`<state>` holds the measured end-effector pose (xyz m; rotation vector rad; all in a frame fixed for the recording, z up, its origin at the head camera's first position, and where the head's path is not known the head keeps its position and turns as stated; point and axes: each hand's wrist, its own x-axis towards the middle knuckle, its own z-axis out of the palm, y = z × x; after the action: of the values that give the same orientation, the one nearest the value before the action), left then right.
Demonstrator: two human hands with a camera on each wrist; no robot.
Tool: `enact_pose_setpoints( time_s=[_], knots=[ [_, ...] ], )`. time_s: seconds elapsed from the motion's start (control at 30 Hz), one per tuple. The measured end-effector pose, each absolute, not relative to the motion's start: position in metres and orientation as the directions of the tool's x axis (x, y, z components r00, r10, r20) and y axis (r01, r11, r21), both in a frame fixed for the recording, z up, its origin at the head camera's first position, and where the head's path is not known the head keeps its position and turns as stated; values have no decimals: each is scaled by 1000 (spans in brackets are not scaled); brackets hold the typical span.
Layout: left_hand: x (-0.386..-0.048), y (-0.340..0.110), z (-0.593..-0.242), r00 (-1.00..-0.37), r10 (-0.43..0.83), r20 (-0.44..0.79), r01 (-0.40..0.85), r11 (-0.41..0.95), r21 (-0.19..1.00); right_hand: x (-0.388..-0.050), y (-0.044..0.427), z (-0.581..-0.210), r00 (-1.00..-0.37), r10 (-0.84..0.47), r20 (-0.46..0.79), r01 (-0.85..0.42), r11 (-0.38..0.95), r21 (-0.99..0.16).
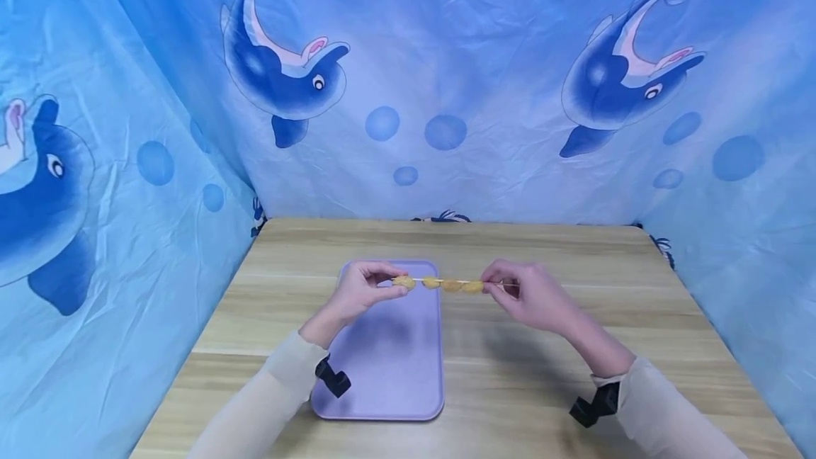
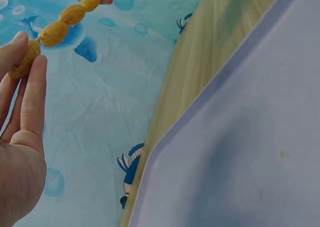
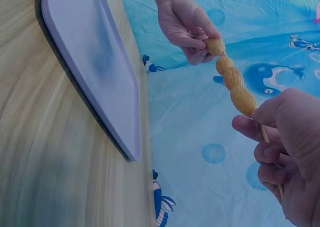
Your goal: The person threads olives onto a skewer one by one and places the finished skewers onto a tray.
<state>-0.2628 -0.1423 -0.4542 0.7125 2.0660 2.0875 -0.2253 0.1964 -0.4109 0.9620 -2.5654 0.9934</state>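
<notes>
A thin wooden skewer [image 3: 265, 133] carries several golden-yellow, wrinkled, oval food pieces [image 3: 234, 78]; their exact kind is unclear. In the head view it lies nearly level, held above the table. My left hand [image 1: 358, 295] pinches the end piece [image 2: 26, 60] between thumb and fingers, and a short gap of bare stick separates that piece from the others. On the opposite side my right hand [image 1: 540, 297] grips the bare stick just beyond the last piece, its fingers curled round it in the right wrist view. The stick's tail runs under the right palm.
Below the left hand lies a pale purple rectangular tray [image 1: 382, 392] with a raised rim; a tiny yellow crumb [image 2: 282, 154] is on it. The wooden table [image 1: 510, 402] reaches back to blue dolphin-print curtains [image 1: 408, 55] at the back and sides.
</notes>
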Motion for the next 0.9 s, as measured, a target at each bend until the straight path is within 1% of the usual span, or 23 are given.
enact_pose_setpoints(
  time_s=[0.17, 0.5, 0.73, 0.9],
  knots=[
    [-261, -141, -453, -870, 428, 246, 240, -70, 968, -225, 201, -410, -739, -502, 450, -674, 542, -501],
    [-266, -139, -449, -874, 432, 224, 215, -69, 974, -230, 204, -409, -713, -494, 498, -701, 520, -489],
    [-267, -139, -451, -877, 437, 201, 202, -44, 978, -229, 204, -410, -726, -492, 481, -687, 534, -492],
    [-268, -139, -447, -874, 436, 215, 214, -52, 976, -231, 204, -411, -717, -486, 499, -696, 532, -482]
  ],
)
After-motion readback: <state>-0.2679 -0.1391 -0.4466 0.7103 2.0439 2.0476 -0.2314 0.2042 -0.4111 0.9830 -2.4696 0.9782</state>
